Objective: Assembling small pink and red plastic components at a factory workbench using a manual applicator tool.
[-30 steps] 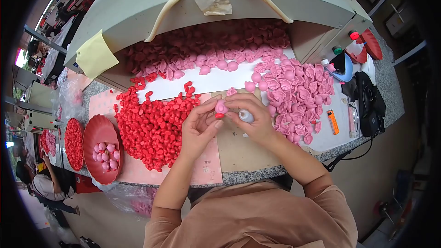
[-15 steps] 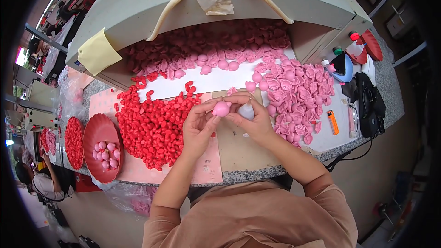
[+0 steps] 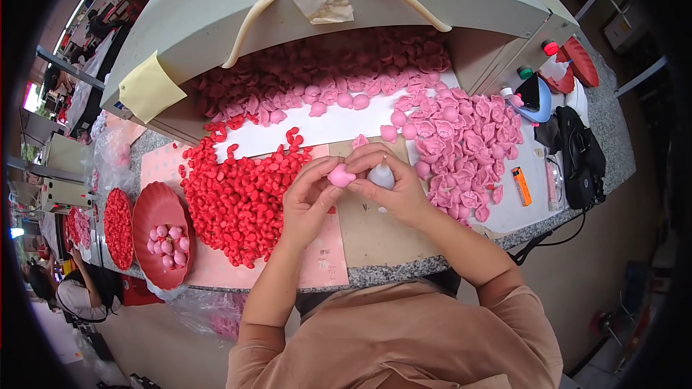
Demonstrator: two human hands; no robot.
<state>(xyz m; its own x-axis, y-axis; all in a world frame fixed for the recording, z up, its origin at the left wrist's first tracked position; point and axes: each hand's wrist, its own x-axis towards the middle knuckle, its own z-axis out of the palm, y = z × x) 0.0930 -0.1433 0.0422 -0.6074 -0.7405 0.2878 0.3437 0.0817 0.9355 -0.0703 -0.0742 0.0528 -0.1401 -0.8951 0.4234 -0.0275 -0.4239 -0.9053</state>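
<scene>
Single view, head-worn fisheye looking steeply down on a worktable [image 3: 404,274] from close above. Wearer's torso fills the bottom centre; both forearms rise from the lower edge to the left hand [image 3: 306,202] and right hand [image 3: 396,180] at mid-frame. Camera faces forward across the table toward a grey hood [image 3: 216,21] along the top. Edges bend, corners black. No second view shares the scene.

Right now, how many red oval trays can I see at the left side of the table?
2. One red tray holds a few pink pieces beside the red pile; the other tray, further left, is full of red pieces. More may be hidden beyond the edge.
</scene>
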